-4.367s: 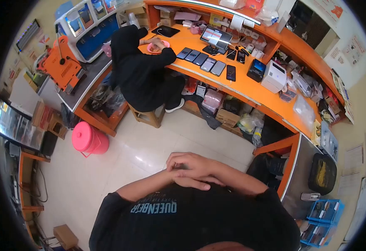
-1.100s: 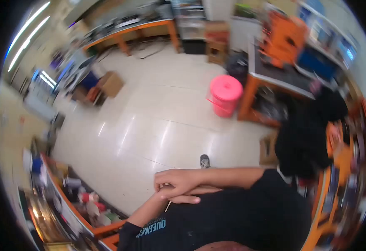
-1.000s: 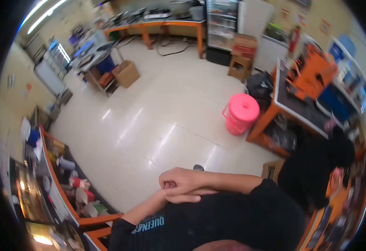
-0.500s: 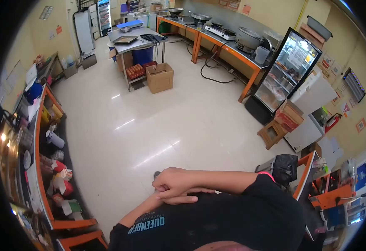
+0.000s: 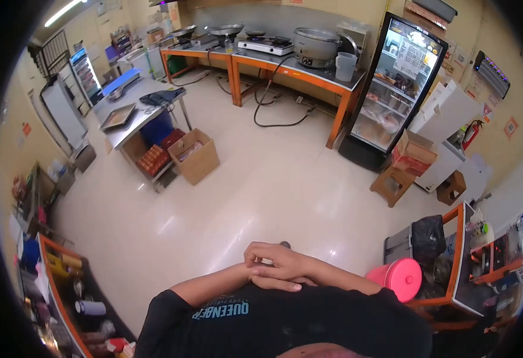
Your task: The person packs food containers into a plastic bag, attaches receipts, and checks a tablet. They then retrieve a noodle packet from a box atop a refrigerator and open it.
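Note:
My right hand (image 5: 279, 261) lies on top of my left hand (image 5: 271, 283) in front of my belly. The right fingers are bent over the left wrist and closed around it. My left hand is mostly covered; the part that shows has a finger or thumb stretched out to the right, with more fingertips peeking from beneath the right wrist. I see no object in either hand. Below them is my black T-shirt (image 5: 333, 322) with blue lettering.
A steel table (image 5: 113, 138) holds a tray, with a cardboard box (image 5: 205, 164) beside it. Pots and a gas stove (image 5: 264, 46) stand on orange-framed benches. A glass-door fridge (image 5: 393, 89) is at right. Near my right arm stands a pink lidded bucket (image 5: 403, 280); orange-framed shelving (image 5: 64, 298) lies left.
My view has swung, so the steel table sits further left and the pink bucket shows more. My hands, still stacked, appear slightly further right, and more of my left forearm is visible.

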